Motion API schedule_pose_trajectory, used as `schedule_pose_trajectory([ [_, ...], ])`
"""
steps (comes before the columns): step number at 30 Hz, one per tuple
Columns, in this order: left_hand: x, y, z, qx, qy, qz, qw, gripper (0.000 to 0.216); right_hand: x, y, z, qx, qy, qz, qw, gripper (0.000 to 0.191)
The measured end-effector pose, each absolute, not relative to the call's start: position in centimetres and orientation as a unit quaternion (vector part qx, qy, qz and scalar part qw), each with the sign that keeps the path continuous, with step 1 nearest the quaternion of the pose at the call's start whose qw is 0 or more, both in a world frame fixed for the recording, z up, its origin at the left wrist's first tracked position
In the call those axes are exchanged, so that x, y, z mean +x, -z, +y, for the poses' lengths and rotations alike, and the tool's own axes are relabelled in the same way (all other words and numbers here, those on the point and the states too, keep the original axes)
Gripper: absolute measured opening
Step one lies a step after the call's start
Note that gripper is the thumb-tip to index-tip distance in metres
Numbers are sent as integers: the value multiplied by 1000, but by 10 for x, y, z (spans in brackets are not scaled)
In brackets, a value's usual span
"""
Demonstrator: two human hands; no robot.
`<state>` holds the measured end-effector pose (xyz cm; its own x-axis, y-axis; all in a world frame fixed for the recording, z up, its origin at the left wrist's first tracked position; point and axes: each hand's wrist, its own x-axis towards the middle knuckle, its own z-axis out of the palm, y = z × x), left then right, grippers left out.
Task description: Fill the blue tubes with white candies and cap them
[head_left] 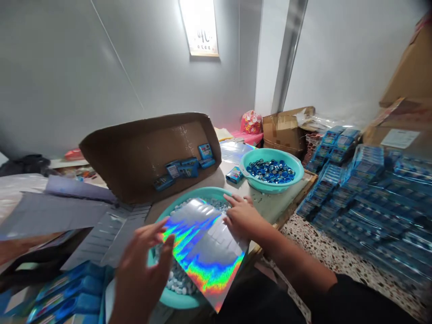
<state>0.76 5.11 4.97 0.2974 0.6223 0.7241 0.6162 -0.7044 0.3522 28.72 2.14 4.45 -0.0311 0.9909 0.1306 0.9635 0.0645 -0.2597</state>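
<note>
Atop near teal plastic basin of white caps (175,294): iridescent holographic foil sheet (205,249), long axis toward lower right. Right hand (243,217) fingers flat on far edge; left hand (143,270) fingers spread, released, touching left edge.

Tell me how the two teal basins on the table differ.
The near basin holds small white pieces, while the far basin holds dark blue ones. A holographic sheet lies over the near basin, covering most of it; the far basin stands uncovered. The left hand and right hand are at the sheet over the near basin; neither touches the far basin. Both are round, teal and upright.
</note>
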Motion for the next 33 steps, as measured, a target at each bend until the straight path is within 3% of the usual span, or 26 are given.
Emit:
schedule_pose_trajectory([
  [3,73,-53,69,884,-363,285,-67,36,285,-33,21,-675,-61,-715,171,18],
  [8,111,-15,93,929,-227,273,-104,44,290,-25,15,-654,-114,-688,294,2],
  [14,94,-26,99,926,-291,221,-95,34,295,-29,17,-581,-162,-707,369,6],
  [24,63,-58,82,924,-319,104,-184,25,291,-40,15,-549,-186,-700,418,10],
  [29,48,-58,60,905,-373,140,-149,18,297,-42,15,-557,-193,-687,425,9],
  [31,26,-56,46,873,-434,201,-98,23,302,-37,17,-579,-191,-686,399,10],
  [33,-5,-56,29,813,-495,306,-29,12,306,-28,23,-602,-169,-698,351,10],
])
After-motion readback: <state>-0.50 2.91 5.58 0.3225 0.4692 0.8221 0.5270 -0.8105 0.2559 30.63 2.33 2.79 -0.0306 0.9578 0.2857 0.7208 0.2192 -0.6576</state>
